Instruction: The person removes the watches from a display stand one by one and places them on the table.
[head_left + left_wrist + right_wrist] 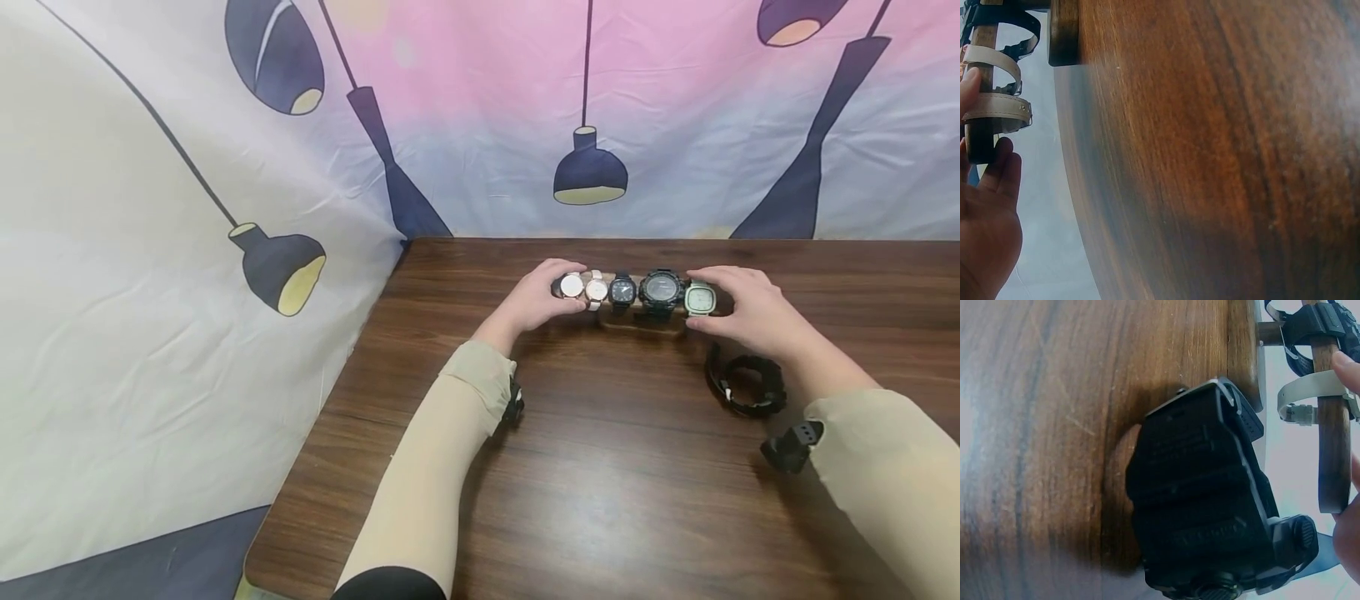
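Observation:
A wooden watch stand carries several watches side by side on its crossbar. My left hand grips the left end of the bar, beside a white-faced watch and a white-strapped watch. At the other end, my right hand holds the bar, thumb and fingers spread around a pale green square watch. Between the hands are a dark square watch and a chunky black watch. In the left wrist view, the bar end shows between thumb and fingers.
A separate black watch lies on the brown wooden table, just below the right hand; it looms large in the right wrist view. Behind the table's far edge hangs a cloth printed with lamps. Cameras are strapped at both wrists.

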Motion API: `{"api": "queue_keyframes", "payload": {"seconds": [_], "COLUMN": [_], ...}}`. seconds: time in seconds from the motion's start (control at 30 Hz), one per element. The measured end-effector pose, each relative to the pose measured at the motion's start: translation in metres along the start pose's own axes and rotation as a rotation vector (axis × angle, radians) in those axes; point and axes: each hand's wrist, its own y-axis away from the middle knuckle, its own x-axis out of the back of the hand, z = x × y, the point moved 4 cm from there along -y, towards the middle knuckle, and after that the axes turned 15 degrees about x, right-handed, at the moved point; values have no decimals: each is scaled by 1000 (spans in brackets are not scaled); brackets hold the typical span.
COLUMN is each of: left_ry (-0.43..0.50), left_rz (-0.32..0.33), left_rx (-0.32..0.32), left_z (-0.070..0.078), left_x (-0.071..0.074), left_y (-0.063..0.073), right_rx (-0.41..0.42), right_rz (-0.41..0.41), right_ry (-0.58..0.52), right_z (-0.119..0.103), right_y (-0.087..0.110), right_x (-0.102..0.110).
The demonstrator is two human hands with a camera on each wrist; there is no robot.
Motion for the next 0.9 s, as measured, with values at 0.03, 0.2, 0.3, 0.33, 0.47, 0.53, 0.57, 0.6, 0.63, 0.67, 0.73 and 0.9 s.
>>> {"api": "queue_keyframes", "payload": {"seconds": [0.03, 0.2, 0.3, 0.33, 0.47, 0.53, 0.57, 0.6, 0.63, 0.67, 0.73, 0.9], "left_ry": [1, 2, 8, 9, 15, 12, 11, 8, 8, 8, 6, -1], "left_rz": [1, 10, 13, 14, 21, 27, 27, 30, 28, 26, 22, 20], "left_rx": [-1, -11, -22, -26, -28, -24, -22, -24, -25, -27, -28, -19], "left_z": [0, 1, 2, 2, 1, -1, -2, -2, -2, -2, -1, 0], "left_x": [0, 2, 2, 2, 1, 1, 1, 1, 1, 0, 0, 0], "left_y": [0, -1, -1, -1, 0, 1, 2, 2, 2, 2, 3, 2], "right_rx": [-1, -13, -10, -5, 24, 35, 39, 44, 50, 56, 66, 77], "right_rz": [1, 2, 6, 10, 30, 34, 36, 38, 41, 46, 51, 52], "right_ry": [5, 17, 22, 23, 38, 44, 47, 48, 50, 54, 56, 58], "right_z": [0, 1, 1, 1, 0, 0, 1, 1, 1, 1, 2, 2], "right_y": [0, -1, -1, -1, 0, 1, 1, 1, 2, 3, 4, 4], "right_x": [0, 1, 1, 1, 0, -2, -2, -3, -3, -3, -3, 2]}}
